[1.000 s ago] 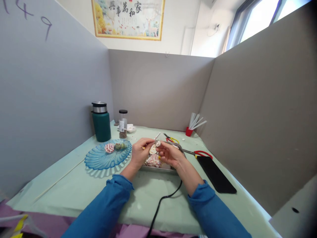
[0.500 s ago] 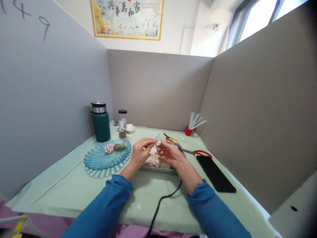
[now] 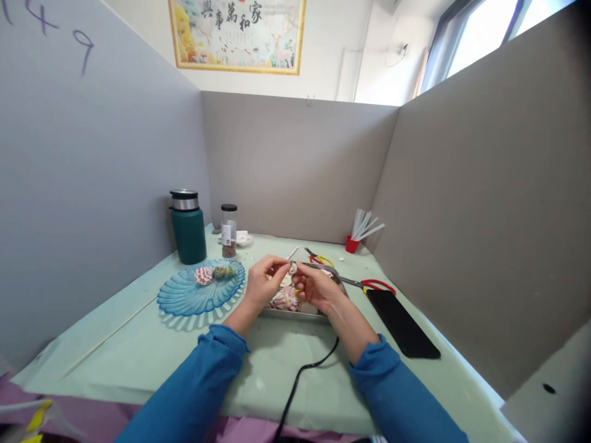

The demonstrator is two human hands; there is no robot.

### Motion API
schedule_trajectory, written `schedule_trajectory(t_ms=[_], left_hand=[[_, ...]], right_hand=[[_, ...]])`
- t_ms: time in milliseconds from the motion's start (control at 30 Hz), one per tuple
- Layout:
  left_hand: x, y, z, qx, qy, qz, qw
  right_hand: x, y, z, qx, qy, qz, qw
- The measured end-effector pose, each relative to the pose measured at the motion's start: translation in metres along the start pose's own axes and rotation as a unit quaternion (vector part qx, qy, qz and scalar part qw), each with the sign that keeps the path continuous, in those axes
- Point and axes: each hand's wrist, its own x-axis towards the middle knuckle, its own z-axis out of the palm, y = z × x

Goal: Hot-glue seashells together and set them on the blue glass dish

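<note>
Above the metal tray (image 3: 295,315), a small pale piece (image 3: 293,269) is pinched at the fingertips of the left hand (image 3: 266,280) and the right hand (image 3: 318,285), the lower right fingers being curled in. With so little surface gripped, it could be let slip by uneven pressure and be lost among the mottled shells (image 3: 285,299) inside the tray.

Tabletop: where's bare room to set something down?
Front left, between the stick, plate and left sleeve; also between the cord and right sleeve. Crowded: the tray, under left hand and right hand; right of it, scissors and phone.
</note>
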Motion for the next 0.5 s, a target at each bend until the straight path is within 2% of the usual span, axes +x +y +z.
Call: schedule_trajectory(t_ms=[300, 500], left_hand=[[-0.0004, -0.0066, 0.0016, -0.012, -0.004, -0.023, 1.0], [0.001, -0.0057, 0.001, -0.019, -0.002, -0.007, 1.0]], right_hand=[[-0.0014, 0.0007, 0.0029, -0.023, 0.009, -0.006, 1.0], [-0.001, 0.0009, 0.0015, -0.024, 0.005, -0.011, 1.0]])
